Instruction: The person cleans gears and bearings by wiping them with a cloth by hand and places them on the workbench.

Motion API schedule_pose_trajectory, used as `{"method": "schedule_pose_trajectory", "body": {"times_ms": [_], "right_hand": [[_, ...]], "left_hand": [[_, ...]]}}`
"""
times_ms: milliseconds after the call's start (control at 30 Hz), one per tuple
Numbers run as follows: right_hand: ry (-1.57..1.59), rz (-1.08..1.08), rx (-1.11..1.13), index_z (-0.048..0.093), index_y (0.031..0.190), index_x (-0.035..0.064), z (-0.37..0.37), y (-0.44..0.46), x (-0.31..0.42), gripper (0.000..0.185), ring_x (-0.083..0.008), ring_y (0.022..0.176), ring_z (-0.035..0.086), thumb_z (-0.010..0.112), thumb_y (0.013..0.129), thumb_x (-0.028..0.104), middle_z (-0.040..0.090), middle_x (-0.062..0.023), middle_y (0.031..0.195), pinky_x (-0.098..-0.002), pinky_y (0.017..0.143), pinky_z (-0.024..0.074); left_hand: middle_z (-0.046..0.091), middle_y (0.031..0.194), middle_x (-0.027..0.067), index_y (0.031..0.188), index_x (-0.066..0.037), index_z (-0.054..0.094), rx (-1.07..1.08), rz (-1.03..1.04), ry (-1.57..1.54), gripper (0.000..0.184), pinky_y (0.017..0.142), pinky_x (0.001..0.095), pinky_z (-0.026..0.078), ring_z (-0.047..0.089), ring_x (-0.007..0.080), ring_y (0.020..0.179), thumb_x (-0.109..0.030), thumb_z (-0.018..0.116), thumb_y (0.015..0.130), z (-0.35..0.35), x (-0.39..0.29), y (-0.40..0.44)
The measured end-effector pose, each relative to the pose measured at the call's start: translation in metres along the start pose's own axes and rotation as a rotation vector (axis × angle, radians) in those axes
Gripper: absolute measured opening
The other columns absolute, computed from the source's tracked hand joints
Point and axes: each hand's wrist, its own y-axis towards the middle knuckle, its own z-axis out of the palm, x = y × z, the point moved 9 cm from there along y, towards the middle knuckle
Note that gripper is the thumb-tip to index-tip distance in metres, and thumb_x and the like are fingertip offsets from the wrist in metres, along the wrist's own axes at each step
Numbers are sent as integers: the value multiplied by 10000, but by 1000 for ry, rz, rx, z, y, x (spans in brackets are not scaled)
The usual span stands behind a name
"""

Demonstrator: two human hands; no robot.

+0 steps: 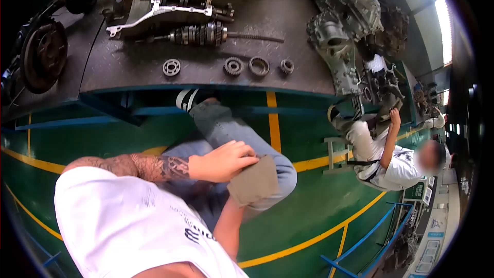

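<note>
My left hand (225, 162), at the end of a tattooed forearm, is closed with its fingertips on the upper edge of a brown cloth-like piece (253, 181). This piece lies over my raised knee. My right forearm (230, 226) comes up from below, and its hand is hidden by the brown piece. Beyond my legs, a metal bench (303, 80) carries a ring-shaped part (171, 67), a gear (233, 66), a larger ring (258, 66) and a small gear (286, 66). Behind them lie a gear shaft (198, 35) and an open housing (149, 10).
Gearbox casings (342, 25) stand on the bench's right part. Brake drums (45, 55) are at the far left. A seated person (396, 167) is at the right, beside a stool (334, 155). Blue rails (368, 234) stand at lower right on a green floor with yellow lines.
</note>
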Motion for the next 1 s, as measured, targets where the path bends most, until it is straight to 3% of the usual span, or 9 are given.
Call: {"method": "schedule_pose_trajectory", "body": {"times_ms": [100, 167, 333, 433, 567, 767, 867, 933, 1000], "right_hand": [[-25, 56, 81, 296, 1531, 133, 15, -10, -14, 635, -223, 1458, 289, 477, 993, 418, 344, -62, 1558, -400, 1191, 231], [259, 236, 259, 277, 1537, 132, 44, -15, -26, 643, -209, 1475, 252, 464, 999, 431, 310, -57, 1577, -394, 1199, 211], [713, 415, 189, 275, 1533, 124, 34, 1, -18, 651, -216, 1465, 269, 475, 994, 428, 321, -64, 1567, -394, 1193, 225], [790, 447, 167, 274, 1531, 118, 31, 4, -16, 655, -221, 1459, 279, 482, 991, 426, 327, -68, 1561, -394, 1189, 233], [856, 488, 183, 273, 1528, 112, 40, 4, -14, 661, -227, 1451, 293, 490, 987, 424, 336, -73, 1553, -394, 1183, 244], [1106, 607, 218, 271, 1524, 102, 56, -10, -11, 670, -236, 1439, 314, 503, 981, 420, 349, -80, 1541, -394, 1176, 261], [1041, 558, 245, 328, 1501, 104, 50, 5, 10, 684, -246, 1420, 355, 531, 942, 443, 400, -87, 1514, -388, 1156, 281], [761, 441, 275, 359, 1481, 93, 43, 13, 15, 655, -268, 1380, 410, 540, 932, 403, 441, -102, 1476, -393, 1126, 326], [753, 396, 282, 388, 1456, 76, 36, 8, 17, 628, -293, 1340, 445, 546, 923, 369, 470, -112, 1440, -398, 1091, 363]], "left_hand": [[577, 1191, 129, 1306, -32, 550, 92, 2, 96, 546, 856, 382, 426, 545, 290, 1025, -137, 689, 788, 6, -6, 3], [584, 1201, 125, 1316, -25, 546, 43, 37, 126, 525, 840, 372, 422, 549, 274, 1020, -127, 666, 815, -4, -14, 4], [571, 1268, 239, 1351, 66, 476, 40, -47, -124, 565, 1016, 437, 448, 552, 385, 1180, -26, 625, 814, 6, -17, -4], [482, 1359, 248, 1396, 43, 433, 12, -79, -229, 503, 1048, 450, 408, 495, 397, 1224, -173, 546, 956, 11, -5, -3], [460, 1347, 214, 1448, -41, 419, 13, -60, -236, 555, 1027, 441, 317, 442, 357, 1200, -399, 402, 1025, 29, 23, 0], [430, 1335, 181, 1417, -76, 432, -224, -81, -139, 543, 1048, 470, 267, 403, 359, 1211, -426, 384, 1005, 12, 42, -6], [441, 1300, 182, 1381, -80, 458, -257, -137, -169, 526, 1046, 482, 268, 405, 368, 1194, -431, 376, 998, 14, 53, -20], [444, 1282, 186, 1375, -74, 462, -293, -144, -205, 536, 1042, 485, 280, 413, 376, 1169, -445, 365, 1001, 13, 63, -24], [445, 1242, 197, 1364, -60, 466, -307, -154, -220, 560, 1028, 483, 316, 431, 385, 1128, -475, 336, 1011, 9, 64, -25]]}}
